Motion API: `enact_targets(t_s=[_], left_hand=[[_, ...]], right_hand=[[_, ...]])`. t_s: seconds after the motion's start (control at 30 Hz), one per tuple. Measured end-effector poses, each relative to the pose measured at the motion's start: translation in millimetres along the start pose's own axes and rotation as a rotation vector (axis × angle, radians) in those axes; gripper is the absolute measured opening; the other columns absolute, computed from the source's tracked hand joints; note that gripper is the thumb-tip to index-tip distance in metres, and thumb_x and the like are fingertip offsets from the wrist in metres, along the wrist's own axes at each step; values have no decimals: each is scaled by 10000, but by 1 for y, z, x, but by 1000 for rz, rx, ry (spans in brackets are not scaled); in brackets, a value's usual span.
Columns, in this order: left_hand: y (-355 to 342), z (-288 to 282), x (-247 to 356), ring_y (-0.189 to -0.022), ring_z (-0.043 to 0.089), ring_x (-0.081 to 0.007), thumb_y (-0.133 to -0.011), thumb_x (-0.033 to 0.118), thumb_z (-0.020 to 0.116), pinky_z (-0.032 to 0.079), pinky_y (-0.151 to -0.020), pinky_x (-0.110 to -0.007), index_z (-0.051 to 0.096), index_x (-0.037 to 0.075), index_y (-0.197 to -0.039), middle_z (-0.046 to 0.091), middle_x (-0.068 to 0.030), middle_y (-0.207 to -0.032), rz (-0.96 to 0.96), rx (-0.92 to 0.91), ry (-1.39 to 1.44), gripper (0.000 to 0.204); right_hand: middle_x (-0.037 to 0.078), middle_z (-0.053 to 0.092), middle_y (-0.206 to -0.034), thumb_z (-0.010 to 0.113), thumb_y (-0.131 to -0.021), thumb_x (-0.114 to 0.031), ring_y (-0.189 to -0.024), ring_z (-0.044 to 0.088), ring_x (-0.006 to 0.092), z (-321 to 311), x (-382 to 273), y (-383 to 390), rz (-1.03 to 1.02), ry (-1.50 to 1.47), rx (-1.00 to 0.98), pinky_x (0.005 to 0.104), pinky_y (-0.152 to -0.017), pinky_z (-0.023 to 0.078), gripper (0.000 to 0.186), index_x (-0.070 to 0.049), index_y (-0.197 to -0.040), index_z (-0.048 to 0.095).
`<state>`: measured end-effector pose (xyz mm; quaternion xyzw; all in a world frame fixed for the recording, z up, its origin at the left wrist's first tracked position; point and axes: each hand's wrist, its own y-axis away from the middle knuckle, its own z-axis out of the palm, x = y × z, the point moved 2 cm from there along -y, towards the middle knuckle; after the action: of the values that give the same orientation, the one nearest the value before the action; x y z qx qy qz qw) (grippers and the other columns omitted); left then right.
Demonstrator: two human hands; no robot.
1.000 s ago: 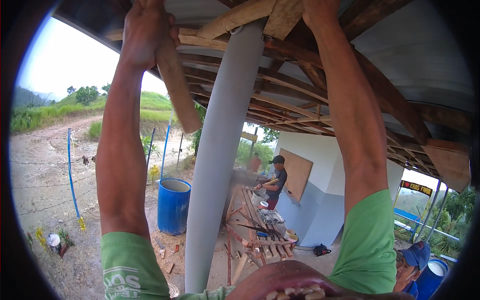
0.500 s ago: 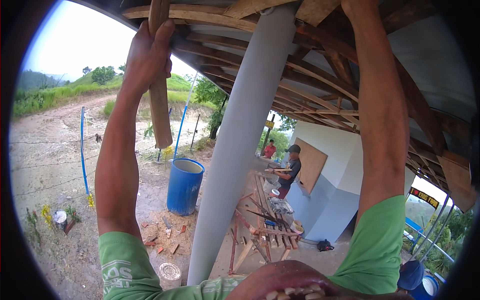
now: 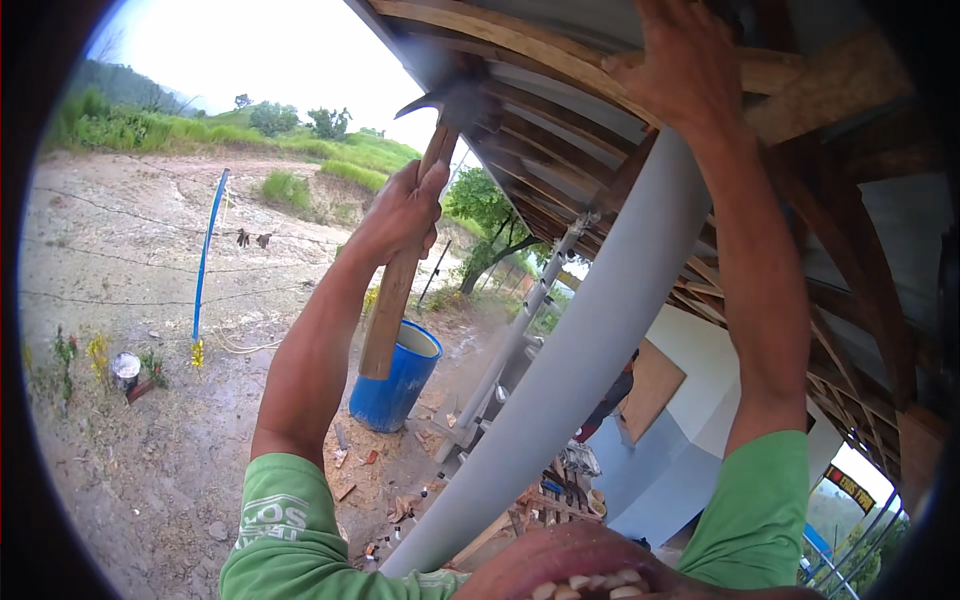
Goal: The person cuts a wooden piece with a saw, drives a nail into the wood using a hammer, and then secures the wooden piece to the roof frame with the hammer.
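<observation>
My left hand (image 3: 405, 215) is raised, its fingers wrapped round the wooden handle of a claw hammer (image 3: 385, 320). The dark hammer head is uppermost, with its claw pointing left, close below the roof edge; it is partly blurred. Higher up and to the right, my right hand (image 3: 685, 75) is against a roof timber (image 3: 770, 70), thumb out to the left and fingers reaching up over the wood. The fingertips run to the picture's upper edge, so what lies under them is hidden. Just below that hand, a thick grey round post (image 3: 560, 370) meets the roof framing.
Curved wooden rafters (image 3: 560, 125) run overhead under metal sheeting. A blue drum (image 3: 395, 385) stands on muddy ground beyond a ladder-like metal frame (image 3: 515, 335). Behind the post are a partly hidden person (image 3: 610, 400) and a cluttered workbench (image 3: 570, 500). A wire fence with a blue stake (image 3: 208, 255) is at left.
The view has swung left. The hammer head has come into sight as the left hand appears lower and further right. My right hand now shows more fully against the timber.
</observation>
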<state>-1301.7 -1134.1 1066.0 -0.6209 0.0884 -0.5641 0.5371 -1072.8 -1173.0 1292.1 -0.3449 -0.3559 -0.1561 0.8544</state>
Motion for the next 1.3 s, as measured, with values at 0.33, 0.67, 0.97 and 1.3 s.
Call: enact_targets(t_s=[0.33,0.67,0.97,1.3], left_hand=[[-35,31,-134,-448,531,-138,-1005,398,564,477,-394,-304,447,54,-1109,488,-18,-617,-187,117,379,378],[-181,64,-17,-494,533,-123,-874,105,716,502,-432,-297,514,-14,-1087,546,-32,-702,207,-258,474,317],[-187,78,-61,-490,552,-165,-858,55,654,498,-434,-315,527,1,-1001,543,-54,-641,-59,-140,454,199],[-92,56,-34,-541,587,-192,-847,99,673,513,-495,-363,512,-17,-1086,595,-116,-747,120,-32,100,311]], right_hand=[[179,678,-1206,695,-828,-201,-1237,592,289,66,30,-28,115,199,-952,431,-1054,455,301,-112,-1115,717],[199,706,-868,641,-833,-72,-768,694,302,57,17,-34,259,127,-1039,430,-674,555,198,40,-980,715],[212,713,-940,618,-836,-44,-840,706,312,60,8,-31,205,172,-976,436,-716,561,197,30,-985,723],[200,721,-966,624,-859,-121,-924,701,312,58,13,-30,46,300,-942,413,-826,549,227,-2,-1012,742]])
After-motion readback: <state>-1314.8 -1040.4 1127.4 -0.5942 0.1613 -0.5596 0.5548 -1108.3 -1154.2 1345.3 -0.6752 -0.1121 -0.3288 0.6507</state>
